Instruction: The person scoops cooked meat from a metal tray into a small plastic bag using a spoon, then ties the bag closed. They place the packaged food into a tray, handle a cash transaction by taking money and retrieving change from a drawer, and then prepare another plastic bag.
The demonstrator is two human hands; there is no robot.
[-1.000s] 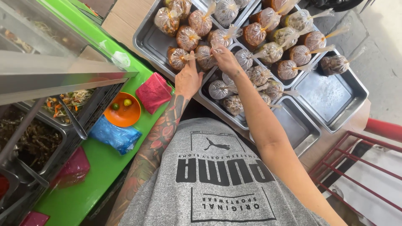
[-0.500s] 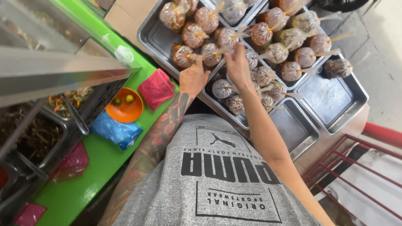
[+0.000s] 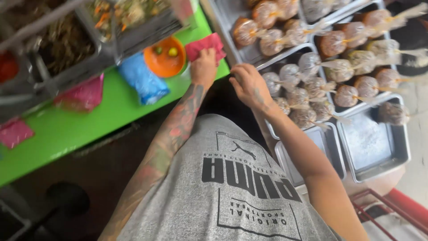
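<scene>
Left hand [image 3: 204,67] off bagged snacks [image 3: 307,85], now grip closed on red cloth [image 3: 206,45] on green table [image 3: 89,129]; right hand [image 3: 248,85] pulled back to tray [image 3: 379,165] edge, grip open, empty.

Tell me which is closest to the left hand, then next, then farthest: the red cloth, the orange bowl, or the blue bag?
1. Red cloth: under the left hand, touching it.
2. Orange bowl: just beside the cloth on the green counter.
3. Blue bag: beyond the bowl, farthest.

Single head view; looks steeply down, close over hands [image 3: 249,85].
</scene>
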